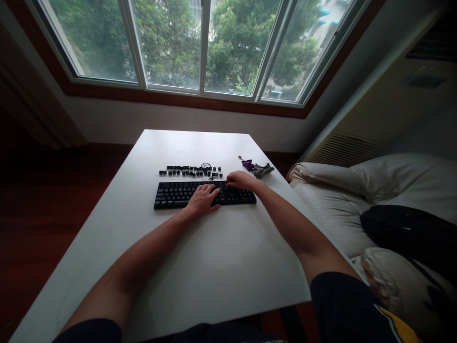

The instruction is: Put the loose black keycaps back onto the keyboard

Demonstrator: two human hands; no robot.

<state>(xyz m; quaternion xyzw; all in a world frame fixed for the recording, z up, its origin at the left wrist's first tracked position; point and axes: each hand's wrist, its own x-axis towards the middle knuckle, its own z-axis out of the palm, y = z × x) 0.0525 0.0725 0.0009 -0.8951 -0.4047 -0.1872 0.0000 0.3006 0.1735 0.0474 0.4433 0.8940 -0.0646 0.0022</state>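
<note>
A black keyboard (174,194) lies across the white table, and part of its right half shows fewer raised keys. My left hand (203,199) rests on the middle of it, palm down with fingers spread. At the keyboard's upper right edge, my right hand (241,180) is closed with its fingertips pressed together and pointing down; whatever they pinch is hidden. Just behind the keyboard, loose black keycaps (178,173) lie in two rows. A thin wire loop (206,166) sits among them.
A purple and grey cloth bundle (257,167) lies on the white table (214,267) beyond my right hand. To the right stands a pale sofa (328,195) with a dark bag (410,231) on it. A window (203,47) is behind the table.
</note>
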